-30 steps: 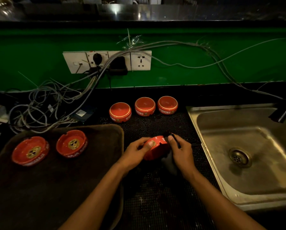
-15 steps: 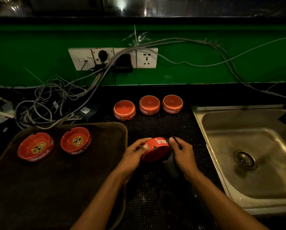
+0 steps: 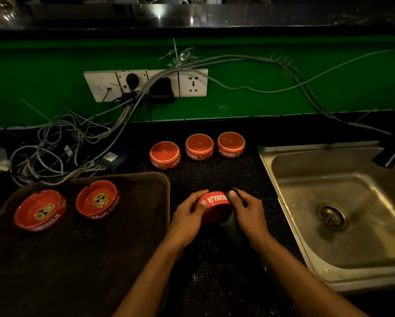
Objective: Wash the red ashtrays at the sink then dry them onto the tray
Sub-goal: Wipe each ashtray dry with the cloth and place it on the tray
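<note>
both hands hold one red ashtray (image 3: 215, 205) over the black mesh mat (image 3: 214, 175) on the tabletop, between the tray and the sink. the left hand (image 3: 187, 217) curls its fingers round the ashtray's left side, thumb on the rim. the right hand (image 3: 246, 213) grips the right side, and it also pinches a dark cloth (image 3: 232, 225) against the ashtray; the cloth hangs below the palm and a bit of it shows above the fingertips. the ashtray is tilted so that its side with white lettering faces the camera.

on the brown tray (image 3: 77, 259), at the left, two more ashtrays sit right side up, side by side near its far edge: the left ashtray (image 3: 40, 210) and the second ashtray (image 3: 97, 200), each with a gold emblem in the bowl. they are near each other but apart.

at the far end of the mat three ashtrays stand upside down in a row: the first (image 3: 165, 154), the middle one (image 3: 199, 146) and the last (image 3: 230, 144), close together.

the steel sink (image 3: 306, 161) lies to the right, with its drain (image 3: 331, 216) in the basin and a dark tap (image 3: 393, 153) at its far right edge. on the green wall (image 3: 283, 83) is a white socket strip (image 3: 146, 84), with a tangle of grey cables (image 3: 54, 145) spilling onto the tabletop left of the mat.
</note>
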